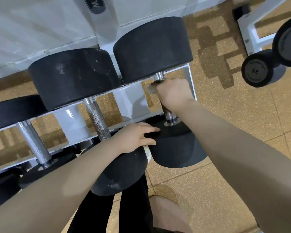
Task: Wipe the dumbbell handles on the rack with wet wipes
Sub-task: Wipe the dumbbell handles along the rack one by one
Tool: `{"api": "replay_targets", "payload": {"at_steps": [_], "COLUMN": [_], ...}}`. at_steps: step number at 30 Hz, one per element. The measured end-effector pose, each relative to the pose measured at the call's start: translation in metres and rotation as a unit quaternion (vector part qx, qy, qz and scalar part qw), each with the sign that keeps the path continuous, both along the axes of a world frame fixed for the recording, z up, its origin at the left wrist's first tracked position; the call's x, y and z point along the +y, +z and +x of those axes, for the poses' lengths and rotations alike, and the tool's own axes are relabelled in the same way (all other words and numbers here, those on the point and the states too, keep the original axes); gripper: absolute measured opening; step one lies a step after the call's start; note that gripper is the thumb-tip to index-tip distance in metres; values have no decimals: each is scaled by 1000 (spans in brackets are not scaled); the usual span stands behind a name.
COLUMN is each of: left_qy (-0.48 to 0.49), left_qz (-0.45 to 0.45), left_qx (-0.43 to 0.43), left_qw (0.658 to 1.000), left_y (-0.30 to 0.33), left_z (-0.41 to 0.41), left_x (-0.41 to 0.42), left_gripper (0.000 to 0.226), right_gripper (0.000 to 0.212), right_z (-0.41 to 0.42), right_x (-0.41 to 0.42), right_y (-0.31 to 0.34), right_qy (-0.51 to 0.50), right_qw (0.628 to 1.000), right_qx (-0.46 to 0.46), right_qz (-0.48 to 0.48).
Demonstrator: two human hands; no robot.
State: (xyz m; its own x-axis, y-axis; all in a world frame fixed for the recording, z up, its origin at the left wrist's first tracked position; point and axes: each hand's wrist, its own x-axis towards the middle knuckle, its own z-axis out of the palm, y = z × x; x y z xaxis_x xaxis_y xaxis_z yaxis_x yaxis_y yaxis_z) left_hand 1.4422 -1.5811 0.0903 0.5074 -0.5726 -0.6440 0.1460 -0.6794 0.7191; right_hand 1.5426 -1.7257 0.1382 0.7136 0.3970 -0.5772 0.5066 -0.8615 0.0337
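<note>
**2 hands on the end dumbbell**

3 dumbbells lie side by side across the white rack [134, 98] below me, black rubber heads front and back, steel handles bridging the gap between the rails. My right hand [172, 94] is clamped round the upper part of the rightmost handle [170, 115], fingers curled tight. A blurred, pale scrap that looks like the wet wipe [150, 89] sticks out on the left of my fist, just under the far head [152, 49]; I cannot tell how much of it is wrapped on the bar. Below my fist the knurled, speckled steel shows down to the collar.

My left hand [134, 138] lies flat with straight fingers on the top of that dumbbell's near head [176, 148], fingertips pointing right. The middle handle [97, 118], rust-speckled, sits just beside my left wrist. The left handle [34, 142] looks cleaner and brighter. 2 smaller dumbbells [255, 69] sit on another rack at the upper right.
</note>
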Motion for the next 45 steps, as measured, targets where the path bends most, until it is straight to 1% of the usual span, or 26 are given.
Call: {"api": "replay_targets", "payload": {"at_steps": [2,6,8,9,10,11,13,18,19,20,22,23,24,26,28,29,30,31,34,35,37,38,41,42,43,45], "left_qy": [-1,-19,-28,-30,-30,-29,-31,-44,-43,-42,-44,-46,-49,-53,-60,-63,-64,-65,-68,-67,-65,-63,-63,-63,-63,-60], "left_qz": [2,13,18,18,17,17,19,16,15,15,16,17,18,20,23,24,25,26,27,25,22,22,22,21,20,18], "left_qx": [3,5,7,9,9,9,9,6,4,4,-1,-3,-4,-4,-6,-7,-7,-8,-17,-18,-20,-21,-19,-21,-21,-18], "left_qw": [1000,1000,999,999,999,999,999,999,999,999,999,999,999,998,998,998,998,998,997,997,997,998,998,998,998,998], "left_y": [0,1,0,0,1,1,1,-1,-1,-2,-2,-3,-3,-2,-1,-1,-1,0,0,0,0,-1,-1,-2,-1,-1], "left_z": [0,3,5,5,5,5,6,8,8,7,6,6,6,7,8,9,9,9,7,7,7,6,7,7,6,5], "left_x": [0,1,1,1,1,1,1,1,1,1,2,2,2,1,1,0,0,0,1,1,1,1,1,1,1,1], "left_gripper": [47,48,48,48,47,47,47,48,47,47,47,47,47,47,47,48,48,48,48,48,48,47,47,47,47,47], "right_gripper": [51,15,18,20,20,18,14,16,23,29,26,21,18,15,20,22,22,20,25,30,27,20,6,3,3,17], "right_z": [-2,-29,-30,-28,-24,-17,-1,19,17,13,4,1,0,6,17,20,22,20,7,4,3,6,14,15,14,5], "right_x": [4,-20,-43,-52,-59,-61,-57,-31,-33,-38,-53,-60,-64,-63,-55,-51,-46,-43,-47,-50,-54,-53,-45,-44,-45,-52], "right_y": [-2,-10,-15,-17,-21,-26,-38,-70,-75,-78,-78,-78,-76,-73,-70,-67,-64,-64,-65,-65,-60,-59,-57,-56,-58,-52], "right_qy": [-10,58,-85,-212,-342,-449,-597,-724,-724,-714,-667,-652,-653,-687,-713,-719,-719,-707,-537,-509,-530,-565,-683,-684,-670,-614], "right_qw": [999,984,963,928,871,806,681,479,465,486,584,610,609,546,453,429,445,496,745,774,756,730,589,581,608,695], "right_qx": [30,167,207,180,120,66,70,268,297,318,339,350,359,360,349,342,339,330,356,355,360,347,274,276,276,282], "right_qz": [-30,2,148,249,333,381,419,418,414,391,314,281,271,317,406,425,412,382,175,128,132,167,333,344,323,247]}}
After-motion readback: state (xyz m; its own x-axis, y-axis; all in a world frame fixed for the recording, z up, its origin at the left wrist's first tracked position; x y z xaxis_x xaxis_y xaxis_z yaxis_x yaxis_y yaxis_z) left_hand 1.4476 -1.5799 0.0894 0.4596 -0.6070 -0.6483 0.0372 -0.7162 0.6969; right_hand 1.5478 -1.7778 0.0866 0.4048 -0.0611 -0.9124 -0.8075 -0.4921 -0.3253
